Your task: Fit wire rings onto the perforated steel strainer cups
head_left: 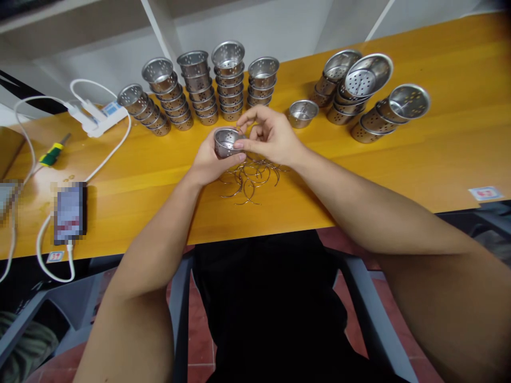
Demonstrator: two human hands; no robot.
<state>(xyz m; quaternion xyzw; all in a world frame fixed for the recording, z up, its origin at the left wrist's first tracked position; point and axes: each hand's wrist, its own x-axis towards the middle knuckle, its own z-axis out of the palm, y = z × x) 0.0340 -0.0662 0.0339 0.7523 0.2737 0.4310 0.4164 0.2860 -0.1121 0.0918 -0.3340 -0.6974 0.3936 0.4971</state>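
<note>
Glossy yellow wooden table (451, 154); pale panels (263, 26) behind; red tiled floor (200, 335) below; grey chair (181, 314) at table's edge.

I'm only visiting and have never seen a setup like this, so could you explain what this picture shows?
There is no machine here: a person works with two bare hands. The one picture comes from a camera worn on the head, looking forward and down. The left hand holds a small, round, perforated silver metal cup; the right hand has its fingers at the rim, though whether they pinch anything is too small to tell. On the yellow wooden table, nearer the person, lie thin, curved metal wires. Farther back stand stacks of similar silver cups. Off to the left are a green-and-yellow screwdriver, a white power strip and a dark, flat phone.
</note>
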